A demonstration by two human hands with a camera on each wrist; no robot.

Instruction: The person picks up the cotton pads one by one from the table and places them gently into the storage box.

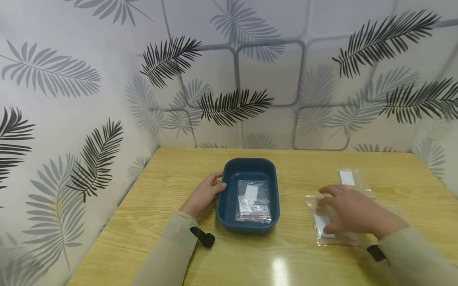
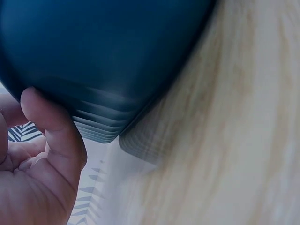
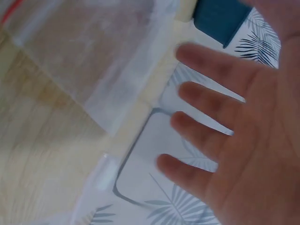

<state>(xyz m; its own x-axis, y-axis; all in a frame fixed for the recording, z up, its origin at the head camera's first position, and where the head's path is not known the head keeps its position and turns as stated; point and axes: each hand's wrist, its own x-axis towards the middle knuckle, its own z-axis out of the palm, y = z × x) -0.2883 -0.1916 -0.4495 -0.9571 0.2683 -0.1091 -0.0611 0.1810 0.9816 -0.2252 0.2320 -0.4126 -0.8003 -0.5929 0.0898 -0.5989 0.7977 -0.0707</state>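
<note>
A dark blue plastic tub (image 1: 222,216) stands on the table, with several clear zip bags (image 1: 255,202) stacked inside it; the top one has a white slip. My left hand (image 1: 206,192) grips the tub's left side, thumb at the rim and fingers along the outer wall. In the left wrist view the thumb (image 2: 51,117) lies against the tub's ribbed side. Over a clear zip bag (image 1: 323,226) at the right hovers my right hand (image 1: 352,210), fingers spread and holding nothing. Seen in the right wrist view, the fingers (image 3: 211,103) are extended beside the bag (image 3: 93,51).
Another clear bag with a white slip (image 1: 347,177) lies farther back on the right, partly behind the right hand. The wooden table (image 1: 171,167) ends at a wall (image 1: 272,75) with a leaf pattern, and a second patterned wall (image 1: 53,119) rises along the left.
</note>
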